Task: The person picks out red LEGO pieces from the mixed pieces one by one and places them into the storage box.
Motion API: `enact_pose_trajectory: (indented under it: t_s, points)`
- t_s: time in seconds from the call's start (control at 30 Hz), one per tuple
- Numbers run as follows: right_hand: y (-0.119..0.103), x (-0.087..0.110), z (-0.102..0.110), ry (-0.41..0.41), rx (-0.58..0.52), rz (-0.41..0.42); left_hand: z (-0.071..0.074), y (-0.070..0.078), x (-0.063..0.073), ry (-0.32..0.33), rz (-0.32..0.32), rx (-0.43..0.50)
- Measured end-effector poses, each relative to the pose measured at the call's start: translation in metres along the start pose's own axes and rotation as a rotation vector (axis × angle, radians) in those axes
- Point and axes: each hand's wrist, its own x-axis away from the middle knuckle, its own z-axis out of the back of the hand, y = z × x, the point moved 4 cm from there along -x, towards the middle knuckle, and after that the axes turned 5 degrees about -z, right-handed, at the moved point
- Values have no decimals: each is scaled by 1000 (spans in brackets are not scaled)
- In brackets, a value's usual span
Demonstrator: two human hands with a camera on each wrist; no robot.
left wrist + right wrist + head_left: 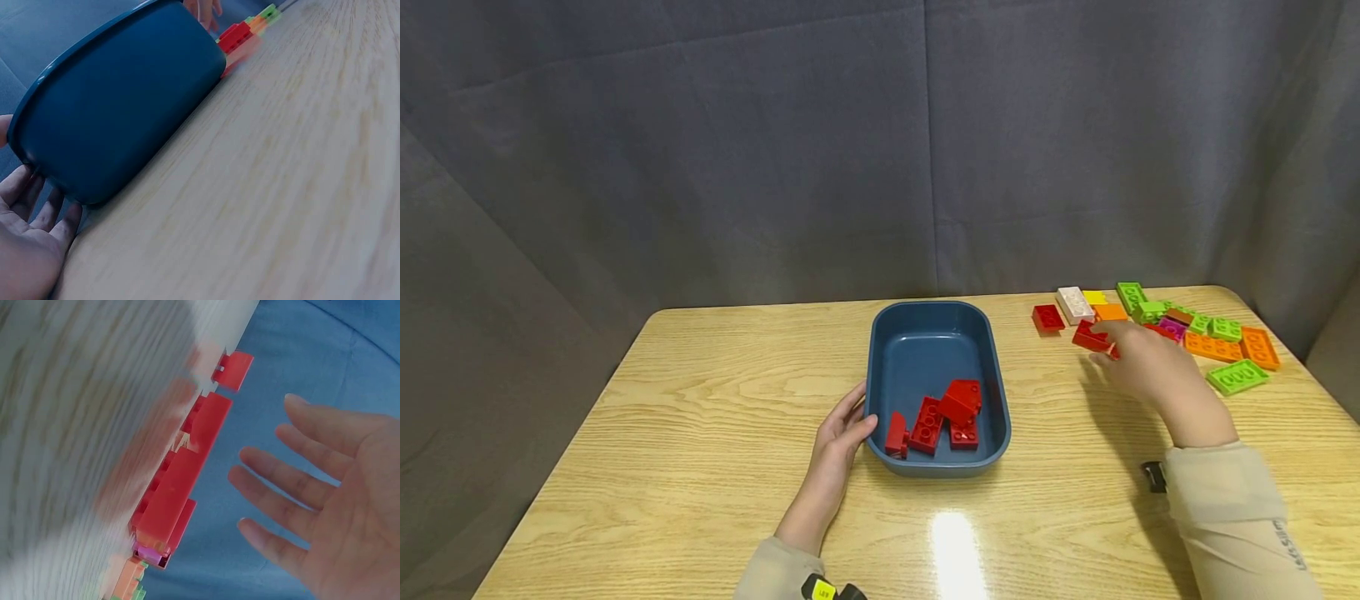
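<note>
My left hand [838, 437] is at the left side of a dark blue bin [936, 472], its thumb at the rim. In the left wrist view the fingers [45, 209] extend to touch the bin's outer wall. Several red toy bricks [927, 425] lie inside, in its near half. On the right, my right hand [1150, 367] hovers over a group of bricks, close to a red brick [1090, 336]. Its fingers are spread, with nothing between them, beside a row of red bricks [169, 497] in the right wrist view.
A separate red brick [1048, 318] and a white brick [1075, 306] lie left of the group. Green, orange, yellow and purple bricks spread to the right, with a light green brick [1237, 377] nearest the front. A dark grey curtain [790, 158] hangs behind the wooden table [700, 433].
</note>
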Motion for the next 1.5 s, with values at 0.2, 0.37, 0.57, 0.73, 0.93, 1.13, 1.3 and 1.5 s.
enact_pose_trajectory:
  t_s: [0.2,0.37,0.57,0.73,0.93,1.13,1.3,1.5]
  points:
    - [8,2,4,-3,2,-52,0,0,0,0,-3,4]
    - [15,4,6,-12,-16,-72,0,-1,0,0,-4,3]
    - [29,4,8,-23,-25,-107,0,0,0,0,-1,1]
    - [36,4,9,-40,-24,-127,0,0,0,-1,-2,3]
    - [40,5,8,-59,-17,-149,0,0,1,1,-3,4]
    - [44,5,7,-65,-15,-150,0,0,0,3,2,-1]
    - [49,5,5,-82,-19,-164,0,0,0,4,4,-7]
    - [53,4,4,-87,-21,-166,0,0,0,1,2,-5]
